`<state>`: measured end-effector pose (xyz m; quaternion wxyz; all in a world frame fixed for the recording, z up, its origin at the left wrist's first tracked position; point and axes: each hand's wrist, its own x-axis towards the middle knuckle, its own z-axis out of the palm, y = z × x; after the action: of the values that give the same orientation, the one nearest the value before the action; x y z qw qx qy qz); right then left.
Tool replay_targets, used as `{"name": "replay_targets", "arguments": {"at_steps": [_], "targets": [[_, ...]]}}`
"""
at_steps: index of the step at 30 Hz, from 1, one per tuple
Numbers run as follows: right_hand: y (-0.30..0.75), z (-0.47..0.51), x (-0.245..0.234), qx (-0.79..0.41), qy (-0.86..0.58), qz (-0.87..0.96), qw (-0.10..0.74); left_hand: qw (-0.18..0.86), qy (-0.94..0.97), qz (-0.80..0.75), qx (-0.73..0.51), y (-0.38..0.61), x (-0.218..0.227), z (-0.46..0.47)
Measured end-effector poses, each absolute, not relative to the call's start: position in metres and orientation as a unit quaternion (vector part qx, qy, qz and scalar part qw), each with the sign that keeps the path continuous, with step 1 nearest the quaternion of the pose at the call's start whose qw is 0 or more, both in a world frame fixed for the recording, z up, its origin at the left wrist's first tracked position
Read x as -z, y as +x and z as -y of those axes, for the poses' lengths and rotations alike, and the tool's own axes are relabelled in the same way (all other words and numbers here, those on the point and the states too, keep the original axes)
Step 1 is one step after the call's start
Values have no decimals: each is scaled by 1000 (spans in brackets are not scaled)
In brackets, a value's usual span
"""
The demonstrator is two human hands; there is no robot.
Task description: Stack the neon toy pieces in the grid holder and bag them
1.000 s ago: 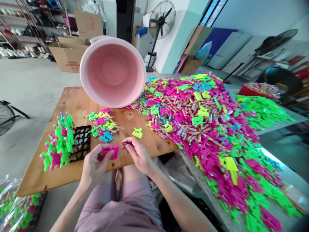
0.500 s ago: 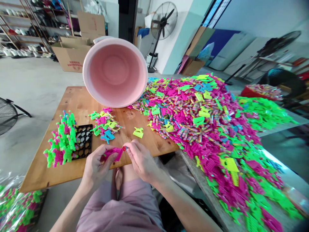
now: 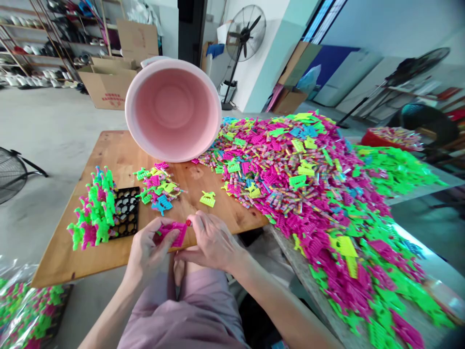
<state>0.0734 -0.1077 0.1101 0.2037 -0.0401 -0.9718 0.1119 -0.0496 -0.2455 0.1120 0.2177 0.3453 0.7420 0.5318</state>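
Note:
My left hand is closed on a pink plastic toy piece with a cut-out frame, held over the table's front edge. Close against its right side, my right hand has its fingers bent, with a small red-tipped piece at the index fingertip. The right thumb reaches under the pink piece; most of the red-tipped piece is hidden. Beyond my hands lies a yellow animal-shaped piece. Left of it are a small heap of coloured pieces and a black grid tray with upright green and pink toys.
A pink tub lies tipped towards me at the back of the wooden table. A large pile of coloured pieces and wrapped sticks covers the right side. At lower left stand toys under clear plastic. A floor fan is farther left.
My right thumb has moved down, away from the index finger, to below the pink piece. Both hands and the pink piece have shifted slightly to the right.

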Motion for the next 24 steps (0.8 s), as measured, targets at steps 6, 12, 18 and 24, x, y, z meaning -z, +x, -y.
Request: {"name": "replay_targets", "arguments": {"at_steps": [6,12,18,24], "targets": [[65,104,-101,-55,-27,980,192,266,292,-723,-566,-50,-103,241],[55,99,-92,-20,-12,985,172,285,260,-697,-604,-59,-87,234],[47,100,-74,-12,-26,990,140,281,264,-701,-600,-69,-71,221],[34,70,-65,-74,-37,991,109,226,295,-736,-566,-91,-65,202]]}}
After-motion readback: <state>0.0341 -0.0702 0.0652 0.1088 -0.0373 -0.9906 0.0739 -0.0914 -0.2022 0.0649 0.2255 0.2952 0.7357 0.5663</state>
